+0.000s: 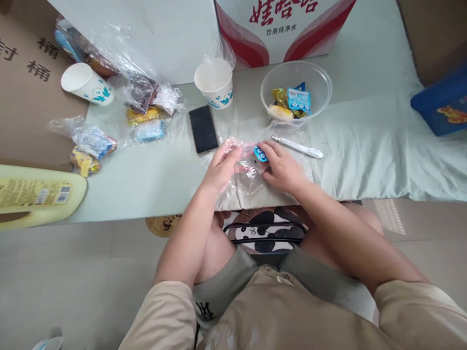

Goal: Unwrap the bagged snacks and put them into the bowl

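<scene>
Thin clear plastic bag (248, 170) with pink marks lies between my hands near the table's front edge. My left hand (223, 167) pinches the bag's left side. In my right hand (282, 165) is a small blue snack packet (260, 154), its top showing past the fingers and the rest hidden by them and the plastic. Right of that hand lies a white utility knife (297, 147). Behind my hands stands a clear plastic bowl (321, 97) with several small snack packets (299, 99) in it. A black phone (203, 130) lies beyond my left hand.
Paper cups (215, 92) stand behind the phone and at the left. Bagged snacks (146, 116) lie on the left side. A yellow jug (40, 194) sits at the left edge, a blue container (443, 109) at the right. A red-and-white carton (280, 34) stands at the back.
</scene>
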